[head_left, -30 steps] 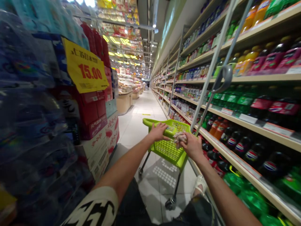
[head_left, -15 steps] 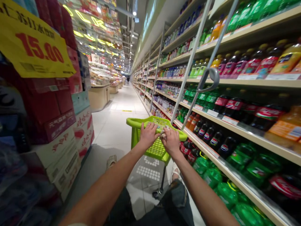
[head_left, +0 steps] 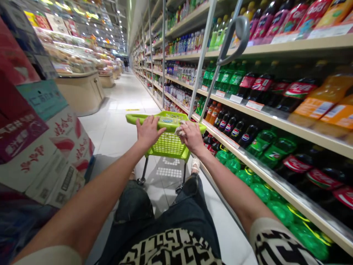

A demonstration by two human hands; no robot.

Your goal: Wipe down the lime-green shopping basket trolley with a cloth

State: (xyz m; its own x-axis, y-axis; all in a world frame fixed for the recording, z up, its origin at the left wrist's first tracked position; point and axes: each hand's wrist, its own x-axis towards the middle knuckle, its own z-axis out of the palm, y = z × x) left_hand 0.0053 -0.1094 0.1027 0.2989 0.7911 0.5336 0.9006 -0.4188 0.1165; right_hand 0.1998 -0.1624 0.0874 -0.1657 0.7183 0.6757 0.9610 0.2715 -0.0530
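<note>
A lime-green shopping cart (head_left: 165, 147) stands in front of me, its curved handle toward my body. My left hand (head_left: 149, 130) is closed over the left part of the handle (head_left: 132, 118), fingers over the top and thumb pointing right. At the right part of the handle, my right hand (head_left: 192, 136) is closed on a crumpled greyish-white cloth (head_left: 180, 129), which is pressed against the bar. What the cart's basket holds, if anything, is hidden from this angle.
Drink shelves (head_left: 256, 101) run close along the right side. A grey hook-like handle (head_left: 234, 40) juts out from a shelf post. Stacked cartons (head_left: 46, 162) with bright prints rise on the left. Farther on, a display counter (head_left: 78, 90) borders the tiled aisle (head_left: 110, 121).
The view has tilted down and swung slightly right. The cart now sits squarer to me, with both rear legs showing. Both hands stay on the handle, the cloth still in my right hand.
</note>
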